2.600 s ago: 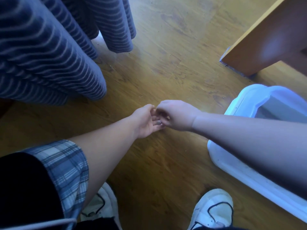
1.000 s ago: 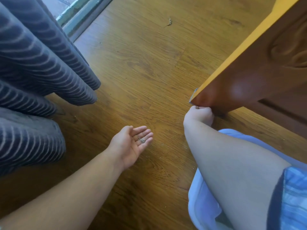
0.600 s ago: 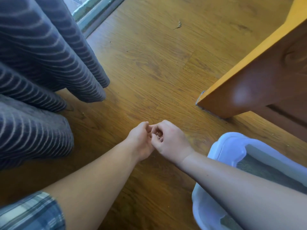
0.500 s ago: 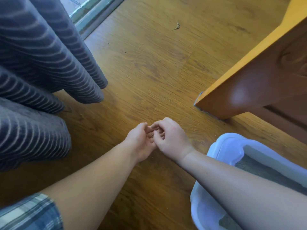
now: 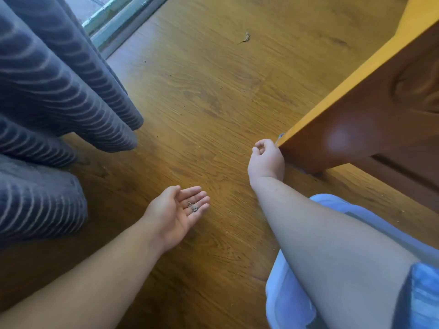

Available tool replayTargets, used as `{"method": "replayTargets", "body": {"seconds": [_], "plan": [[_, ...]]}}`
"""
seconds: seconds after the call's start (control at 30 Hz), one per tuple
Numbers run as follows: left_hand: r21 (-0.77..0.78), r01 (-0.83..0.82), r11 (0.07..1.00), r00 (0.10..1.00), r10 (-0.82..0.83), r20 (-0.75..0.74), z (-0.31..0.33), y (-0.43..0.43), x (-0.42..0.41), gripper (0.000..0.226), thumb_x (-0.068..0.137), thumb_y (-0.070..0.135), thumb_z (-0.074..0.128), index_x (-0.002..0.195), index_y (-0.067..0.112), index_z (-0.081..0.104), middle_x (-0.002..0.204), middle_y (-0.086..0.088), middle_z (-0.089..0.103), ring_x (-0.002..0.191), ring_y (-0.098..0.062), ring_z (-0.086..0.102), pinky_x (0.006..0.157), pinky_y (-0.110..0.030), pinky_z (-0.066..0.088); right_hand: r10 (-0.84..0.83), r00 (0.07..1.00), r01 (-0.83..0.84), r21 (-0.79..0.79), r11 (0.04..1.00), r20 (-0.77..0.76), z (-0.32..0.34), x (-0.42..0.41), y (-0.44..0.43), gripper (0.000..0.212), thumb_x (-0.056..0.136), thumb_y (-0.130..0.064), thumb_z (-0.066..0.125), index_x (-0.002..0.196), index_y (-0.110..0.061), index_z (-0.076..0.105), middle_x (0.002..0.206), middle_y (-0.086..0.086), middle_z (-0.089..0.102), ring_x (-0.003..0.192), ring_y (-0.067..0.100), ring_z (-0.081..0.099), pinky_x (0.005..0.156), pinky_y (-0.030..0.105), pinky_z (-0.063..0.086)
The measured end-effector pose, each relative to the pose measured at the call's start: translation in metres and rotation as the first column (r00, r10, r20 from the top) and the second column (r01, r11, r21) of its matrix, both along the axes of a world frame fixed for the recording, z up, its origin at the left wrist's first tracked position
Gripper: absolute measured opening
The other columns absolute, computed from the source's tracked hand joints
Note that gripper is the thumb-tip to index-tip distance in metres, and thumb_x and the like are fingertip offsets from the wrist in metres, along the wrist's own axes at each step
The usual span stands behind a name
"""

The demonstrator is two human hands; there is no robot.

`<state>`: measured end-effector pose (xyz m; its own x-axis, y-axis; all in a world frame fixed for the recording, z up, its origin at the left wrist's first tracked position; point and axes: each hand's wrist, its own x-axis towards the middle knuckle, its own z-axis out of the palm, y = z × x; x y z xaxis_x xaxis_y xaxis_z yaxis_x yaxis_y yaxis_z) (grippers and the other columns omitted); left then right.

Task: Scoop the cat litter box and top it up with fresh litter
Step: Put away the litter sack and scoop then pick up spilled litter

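Observation:
My left hand (image 5: 177,211) lies palm up just above the wooden floor, fingers straight, with a few grey litter granules (image 5: 193,207) resting on its fingers. My right hand (image 5: 266,160) reaches forward to the lower corner of the wooden cabinet (image 5: 368,129), with thumb and fingers curled together near the floor. Anything between those fingertips is too small to see. The white litter box (image 5: 285,300) sits at the lower right, and my right arm hides most of it.
Dark striped curtains (image 5: 59,91) hang down to the floor on the left, with a window track (image 5: 118,22) behind them. Tiny stray granules (image 5: 230,213) dot the floor between my hands. A dry scrap (image 5: 244,39) lies farther out on the wood.
My hands were together with the right fingers at the left palm. They have since parted: the right hand reached forward to the cabinet corner, and the left palm opened flat with granules on it.

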<state>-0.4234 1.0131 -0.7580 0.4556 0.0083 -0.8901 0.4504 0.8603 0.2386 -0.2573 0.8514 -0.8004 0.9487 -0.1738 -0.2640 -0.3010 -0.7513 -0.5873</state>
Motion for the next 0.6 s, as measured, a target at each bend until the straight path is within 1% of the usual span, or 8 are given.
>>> {"method": "replayTargets", "body": {"seconds": [0.07, 0.17, 0.23, 0.37, 0.47, 0.53, 0.6], "plan": [[0.011, -0.007, 1.000, 1.000, 0.007, -0.001, 0.001, 0.002, -0.002, 0.046, 0.107, 0.027, 0.031, 0.117, -0.006, 0.062, 0.102, -0.022, 0.074, 0.092, -0.030, 0.074, 0.069, -0.038, 0.062, 0.013, 1.000, -0.012, -0.039, 0.999, 0.012, 0.000, 0.001, 0.000, 0.011, 0.098, -0.025, 0.050, 0.093, -0.030, 0.059, 0.099, -0.008, 0.062, 0.086, 0.020, 0.061, 0.079, 0.041, 0.054], [0.010, -0.013, 1.000, 1.000, 0.013, 0.004, 0.002, 0.007, -0.003, 0.046, 0.107, 0.026, 0.031, 0.117, -0.006, 0.062, 0.102, -0.022, 0.074, 0.093, -0.030, 0.074, 0.070, -0.038, 0.062, 0.081, 0.997, -0.077, -0.143, 0.987, 0.019, 0.001, 0.002, 0.001, 0.015, 0.100, -0.024, 0.047, 0.090, -0.027, 0.058, 0.100, -0.010, 0.056, 0.083, 0.020, 0.058, 0.073, 0.038, 0.052], [0.009, -0.016, 1.000, 1.000, 0.016, 0.003, 0.003, 0.011, -0.003, 0.046, 0.106, 0.026, 0.031, 0.118, -0.006, 0.062, 0.102, -0.022, 0.074, 0.093, -0.030, 0.074, 0.069, -0.038, 0.062, 0.114, 0.993, -0.110, -0.176, 0.978, 0.015, 0.001, 0.005, 0.000, 0.016, 0.101, -0.024, 0.046, 0.090, -0.027, 0.057, 0.101, -0.010, 0.054, 0.081, 0.020, 0.056, 0.072, 0.038, 0.050], [0.007, -0.026, 1.000, 1.000, 0.027, -0.014, 0.004, 0.013, -0.006, 0.047, 0.107, 0.026, 0.031, 0.118, -0.007, 0.062, 0.102, -0.023, 0.073, 0.092, -0.031, 0.074, 0.068, -0.038, 0.061, 0.161, 0.987, -0.160, -0.202, 0.966, -0.009, 0.004, 0.005, -0.002, 0.017, 0.103, -0.028, 0.044, 0.092, -0.027, 0.057, 0.105, -0.011, 0.054, 0.081, 0.019, 0.056, 0.073, 0.039, 0.051], [0.008, -0.025, 1.000, 0.999, 0.026, -0.020, 0.004, 0.011, -0.005, 0.047, 0.107, 0.026, 0.031, 0.117, -0.006, 0.062, 0.102, -0.023, 0.073, 0.091, -0.031, 0.074, 0.068, -0.038, 0.061, 0.216, 0.976, -0.211, -0.165, 0.964, 0.014, 0.001, -0.005, -0.003, 0.017, 0.101, -0.030, 0.047, 0.092, -0.029, 0.061, 0.107, -0.012, 0.057, 0.086, 0.018, 0.057, 0.073, 0.038, 0.050], [0.012, -0.026, 1.000, 0.999, 0.026, -0.022, 0.004, 0.010, -0.005, 0.046, 0.106, 0.026, 0.031, 0.117, -0.006, 0.062, 0.102, -0.023, 0.073, 0.091, -0.031, 0.074, 0.068, -0.038, 0.061, 0.274, 0.961, -0.265, -0.160, 0.951, 0.036, -0.002, -0.011, -0.005, 0.016, 0.099, -0.029, 0.050, 0.091, -0.029, 0.063, 0.105, -0.012, 0.058, 0.089, 0.019, 0.058, 0.076, 0.041, 0.052], [0.015, -0.020, 1.000, 0.999, 0.021, -0.028, 0.005, 0.008, -0.005, 0.047, 0.107, 0.026, 0.031, 0.117, -0.006, 0.063, 0.102, -0.023, 0.073, 0.092, -0.031, 0.074, 0.069, -0.039, 0.061, 0.282, 0.958, -0.273, -0.152, 0.950, 0.041, -0.001, -0.012, -0.006, 0.015, 0.099, -0.028, 0.051, 0.089, -0.029, 0.062, 0.105, -0.012, 0.057, 0.090, 0.020, 0.058, 0.077, 0.041, 0.052]]}}
